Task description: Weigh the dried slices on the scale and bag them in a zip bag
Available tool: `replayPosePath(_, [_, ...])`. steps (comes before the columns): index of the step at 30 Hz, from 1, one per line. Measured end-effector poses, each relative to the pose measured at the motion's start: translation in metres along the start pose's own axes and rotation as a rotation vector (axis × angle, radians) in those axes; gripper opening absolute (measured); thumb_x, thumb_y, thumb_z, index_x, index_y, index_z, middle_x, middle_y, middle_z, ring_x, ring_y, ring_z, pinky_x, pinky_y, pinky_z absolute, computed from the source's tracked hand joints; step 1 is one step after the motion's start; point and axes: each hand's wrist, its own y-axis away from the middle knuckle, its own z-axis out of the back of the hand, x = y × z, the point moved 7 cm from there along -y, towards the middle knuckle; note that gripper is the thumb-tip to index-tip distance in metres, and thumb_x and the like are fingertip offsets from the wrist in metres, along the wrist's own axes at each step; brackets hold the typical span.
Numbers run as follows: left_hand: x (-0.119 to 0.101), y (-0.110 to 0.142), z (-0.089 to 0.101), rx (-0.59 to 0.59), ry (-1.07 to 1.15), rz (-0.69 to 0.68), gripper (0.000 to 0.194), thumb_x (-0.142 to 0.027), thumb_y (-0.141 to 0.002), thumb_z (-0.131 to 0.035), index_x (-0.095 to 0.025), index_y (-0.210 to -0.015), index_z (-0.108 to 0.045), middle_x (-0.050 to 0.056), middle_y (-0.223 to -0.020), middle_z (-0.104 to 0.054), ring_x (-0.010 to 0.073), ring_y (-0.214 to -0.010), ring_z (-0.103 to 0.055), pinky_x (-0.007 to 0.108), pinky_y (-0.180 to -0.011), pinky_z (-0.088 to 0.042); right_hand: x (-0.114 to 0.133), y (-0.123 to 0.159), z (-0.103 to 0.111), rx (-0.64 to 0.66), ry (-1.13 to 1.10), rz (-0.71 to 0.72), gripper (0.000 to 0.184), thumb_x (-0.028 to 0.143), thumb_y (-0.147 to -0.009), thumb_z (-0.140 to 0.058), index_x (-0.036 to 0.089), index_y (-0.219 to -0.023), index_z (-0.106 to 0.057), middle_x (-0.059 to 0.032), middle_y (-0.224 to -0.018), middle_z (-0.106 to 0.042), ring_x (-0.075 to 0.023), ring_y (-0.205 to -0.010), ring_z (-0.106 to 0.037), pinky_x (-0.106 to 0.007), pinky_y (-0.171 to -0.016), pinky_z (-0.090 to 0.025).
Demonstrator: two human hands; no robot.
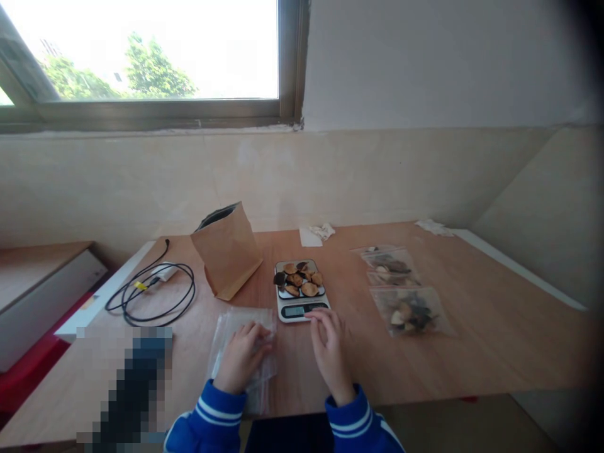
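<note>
My left hand [242,355] rests over a stack of clear zip-lock bags [221,333] near the table's front edge. Its fingers are bent, with a gap between them and the thumb, and it grips nothing I can see. A white kitchen scale [285,316] stands just ahead, bearing several dried brown slices [309,289], some dark. My right hand [329,349] reaches to the scale's front panel, fingers stretched out with the tips at the right end of the display [295,311]. Whether they press a button cannot be made out. The display's reading is too small to read.
Behind the left hand stands an open brown paper bag [229,255]. A coiled black cable [192,289] lies to its left, beyond a pixelated dark object [134,384]. Filled zip-lock bags [411,313] lie at right. Crumpled tissue [324,231] sits by the wall.
</note>
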Motion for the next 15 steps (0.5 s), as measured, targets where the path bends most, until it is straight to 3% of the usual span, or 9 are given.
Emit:
replayPosePath(2, [-0.007,-0.006,0.011,-0.091,0.037,-0.007,0.011,-0.026,-0.084,-0.053,-0.02,-0.084,-0.062,0.005,-0.085,-0.063,0.0207,-0.084,-0.059,0.035,-0.074,-0.047,0.01,0.003,-0.008,0.072,-0.081,-0.001,0.024,0.029,-0.093,-0.039,0.023,-0.091,-0.061,-0.006,-0.098,-0.057,-0.0207,-0.1,-0.053,-0.038,-0.089,-0.042])
replayPosePath(5, [-0.027,-0.012,0.035,-0.26,0.114,-0.078,0.016,-0.032,-0.084,-0.055,-0.021,-0.094,-0.062,0.004,-0.086,-0.061,0.0195,-0.083,-0.058,0.034,-0.074,-0.047,0.022,0.009,-0.023,0.15,-0.206,-0.056,0.02,0.034,-0.091,-0.044,0.023,-0.1,-0.058,-0.0062,-0.103,-0.058,-0.0203,-0.1,-0.054,-0.037,-0.088,-0.044])
replayPosePath(10, [-0.057,-0.01,0.056,-0.389,0.233,-0.255,0.018,-0.028,-0.084,-0.056,-0.025,-0.099,-0.065,0.007,-0.103,-0.063,0.0215,-0.099,-0.057,0.038,-0.086,-0.046,0.028,0.019,-0.041,0.13,-0.427,-0.29,0.031,0.045,-0.088,-0.048,0.022,-0.109,-0.052,-0.0065,-0.099,-0.062,-0.0186,-0.083,-0.06,-0.03,-0.068,-0.051])
replayPosePath(12, [-0.06,-0.009,0.059,-0.441,0.264,-0.269,0.015,-0.027,-0.083,-0.057,-0.025,-0.094,-0.067,0.008,-0.108,-0.063,0.0237,-0.104,-0.057,0.042,-0.089,-0.045,0.031,0.02,-0.039,0.118,-0.448,-0.286,0.032,0.046,-0.088,-0.048,0.022,-0.107,-0.054,-0.0063,-0.099,-0.063,-0.0185,-0.082,-0.06,-0.03,-0.068,-0.051])
replayPosePath(15, [-0.059,-0.011,0.066,-0.545,0.369,-0.252,0.014,-0.026,-0.083,-0.058,-0.023,-0.093,-0.066,0.009,-0.111,-0.064,0.0251,-0.109,-0.057,0.046,-0.094,-0.043,0.039,0.016,-0.029,0.154,-0.405,-0.189,0.03,0.044,-0.09,-0.044,0.023,-0.104,-0.06,-0.0073,-0.105,-0.062,-0.02,-0.094,-0.059,-0.033,-0.081,-0.049])
